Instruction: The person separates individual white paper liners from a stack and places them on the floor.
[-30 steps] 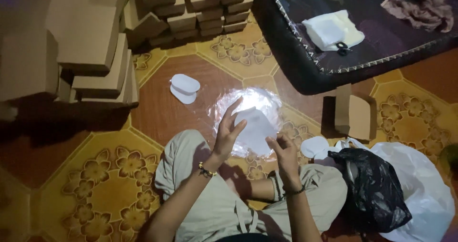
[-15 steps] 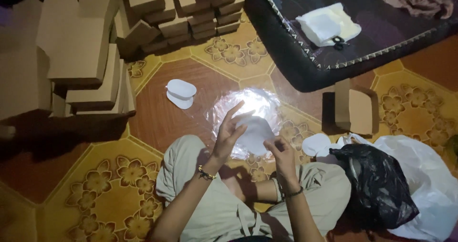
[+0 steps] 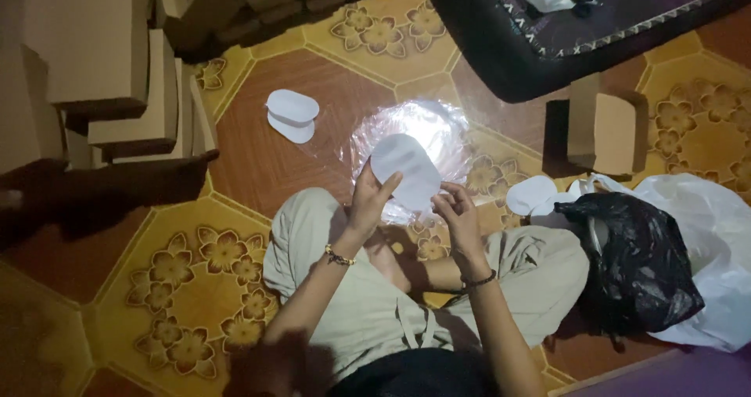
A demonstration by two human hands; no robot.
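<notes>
left hand [image 3: 370,201]: raised over the lap, fingers pinching the lower left edge of a white oval pad [image 3: 405,169]; holds it tilted up toward the light, probably so the edge is easy to see
right hand [image 3: 458,215]: just right of the pad, fingertips curled in and close to its lower right edge; cannot tell if actually touching or just beside it
white oval pad: in the air between the hands, right above the clear plastic bag [image 3: 415,135]; kept low and near the lap, looks like handy working height
clear plastic bag: flat on the floor [image 3: 258,162] in front of the knees, shiny and crumpled; sits dead centre, likely so stuff is within reach
spare pads, left [image 3: 292,114]: two white ovals stacked, lying on the floor tile, well apart from the hands
spare pads, right [image 3: 533,194]: more white ovals beside the right knee, touching the white bag [image 3: 720,240]
black bag [image 3: 641,264]: slumped on top of the white bag, near the right leg
open box [image 3: 606,131]: brown cardboard, flaps up, between the dark mat [image 3: 532,61] and the bags
box stacks [image 3: 133,76]: closed brown boxes piled up on the left and along the top, out of the way
legs: crossed, pale trousers, seated on the patterned floor
</notes>
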